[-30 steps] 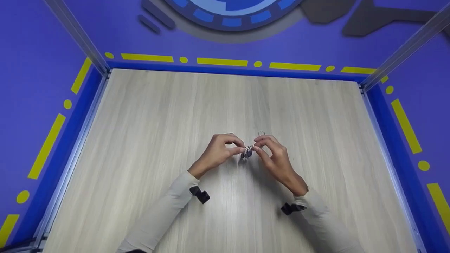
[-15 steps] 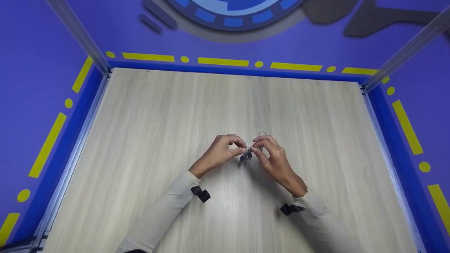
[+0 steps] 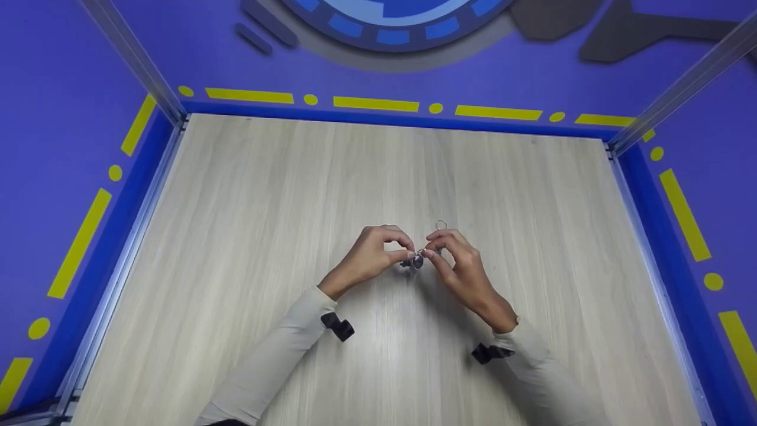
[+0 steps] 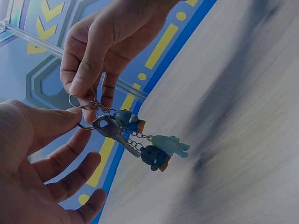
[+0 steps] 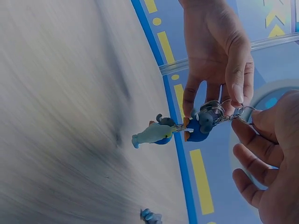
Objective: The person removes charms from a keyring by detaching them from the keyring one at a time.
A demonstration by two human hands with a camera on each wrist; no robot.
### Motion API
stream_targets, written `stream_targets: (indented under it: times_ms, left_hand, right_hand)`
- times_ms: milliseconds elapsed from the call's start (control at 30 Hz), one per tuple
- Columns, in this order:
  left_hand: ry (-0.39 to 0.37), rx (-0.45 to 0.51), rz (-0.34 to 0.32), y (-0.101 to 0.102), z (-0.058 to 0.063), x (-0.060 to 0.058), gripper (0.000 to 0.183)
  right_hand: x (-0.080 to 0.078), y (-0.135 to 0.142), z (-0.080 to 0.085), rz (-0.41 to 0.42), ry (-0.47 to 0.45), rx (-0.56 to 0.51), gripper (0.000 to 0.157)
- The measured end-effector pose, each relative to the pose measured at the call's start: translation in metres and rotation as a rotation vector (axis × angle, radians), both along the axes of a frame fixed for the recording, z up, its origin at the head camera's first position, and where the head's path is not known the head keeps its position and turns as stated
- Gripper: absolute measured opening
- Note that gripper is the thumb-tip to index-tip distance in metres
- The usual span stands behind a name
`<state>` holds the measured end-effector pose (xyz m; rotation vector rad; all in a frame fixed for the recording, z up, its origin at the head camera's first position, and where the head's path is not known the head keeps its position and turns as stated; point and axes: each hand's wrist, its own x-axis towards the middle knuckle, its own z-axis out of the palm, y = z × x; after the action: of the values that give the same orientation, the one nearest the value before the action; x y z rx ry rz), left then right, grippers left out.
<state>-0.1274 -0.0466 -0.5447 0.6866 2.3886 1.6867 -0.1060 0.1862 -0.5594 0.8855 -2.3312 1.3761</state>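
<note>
Above the table, both hands meet at a bunch of key rings. Between thumb and index finger, my left hand pinches a metal ring with a silver key on it. My right hand pinches a second ring on a short chain, right beside the first. Small figurines dangle from the chains: two dark blue ones, such as this blue figurine, and a pale blue-green figurine. The other fingers of each hand are spread loosely. In the head view the fingertips partly cover the bunch.
Just beyond my right fingers a thin metal ring shows against the wood-grain table. A small bluish object lies on the table in the right wrist view. Blue walls with yellow markings border the table at the back and sides.
The dangling figurines have swung and turned below the fingers. Both hands have shifted only slightly and keep pinching the rings.
</note>
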Motion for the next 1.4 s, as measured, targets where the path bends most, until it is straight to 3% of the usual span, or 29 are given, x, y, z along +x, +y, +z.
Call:
stream_targets:
  times_ms: [233,533,800,1200,1400]
  left_hand:
    - [-0.006,0.031,0.02,-0.003,-0.001,0.001,0.006]
    - [-0.024,0.08,0.065,-0.011,-0.004,0.002,0.005]
    - [-0.03,0.031,0.092,-0.016,-0.002,0.004,0.004]
    - [-0.001,0.056,0.1,-0.014,-0.003,0.006,0.013]
    - [-0.005,0.057,0.103,-0.013,-0.001,0.007,0.011]
  right_hand:
    - [0.0,0.001,0.0,-0.012,-0.003,-0.01,0.014]
    - [-0.001,0.011,0.002,-0.09,-0.1,-0.08,0.006]
    - [-0.007,0.012,-0.015,-0.11,-0.142,-0.033,0.009]
    - [-0.046,0.007,-0.05,-0.165,-0.233,0.072,0.004]
    - [-0.064,0.009,-0.054,-0.195,-0.234,0.125,0.004]
